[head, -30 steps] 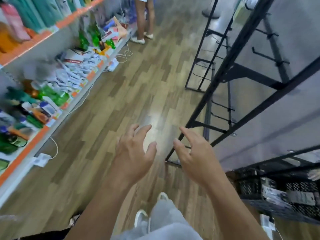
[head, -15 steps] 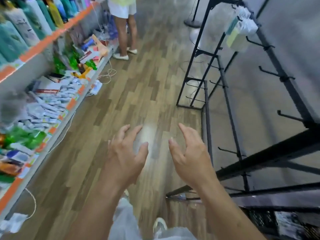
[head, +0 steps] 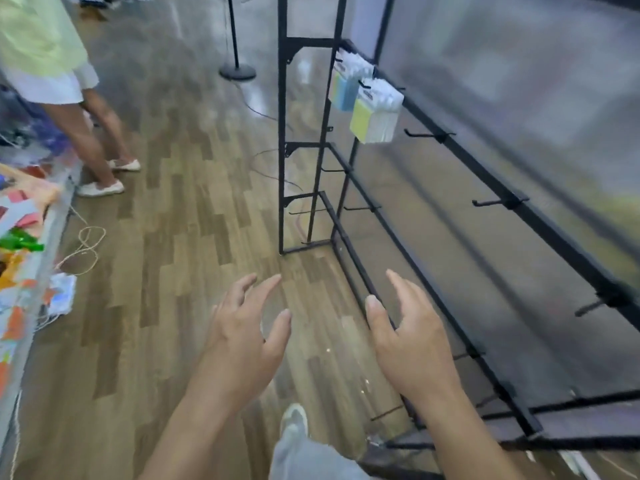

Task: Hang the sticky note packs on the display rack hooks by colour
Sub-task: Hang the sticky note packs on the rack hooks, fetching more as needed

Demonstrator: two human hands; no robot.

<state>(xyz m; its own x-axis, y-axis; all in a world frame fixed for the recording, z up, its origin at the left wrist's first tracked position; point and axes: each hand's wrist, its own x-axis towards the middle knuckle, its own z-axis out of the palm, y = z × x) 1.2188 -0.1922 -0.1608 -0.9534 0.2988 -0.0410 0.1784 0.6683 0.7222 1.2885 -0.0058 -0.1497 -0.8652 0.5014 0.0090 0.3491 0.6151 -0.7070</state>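
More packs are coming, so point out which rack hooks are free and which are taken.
Free: the top rail nearer than the yellow packs, with three bare hooks; the lower rail hooks in view are bare too. Crowded: its far end, where blue packs hang beside the yellow ones.

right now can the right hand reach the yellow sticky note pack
Probably not without stepping closer: the right hand is low, the yellow sticky note pack hangs far along the display rack. Nothing blocks it.

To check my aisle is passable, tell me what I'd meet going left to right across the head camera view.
Another person's white shoes → left hand → right hand → bare rack hook.
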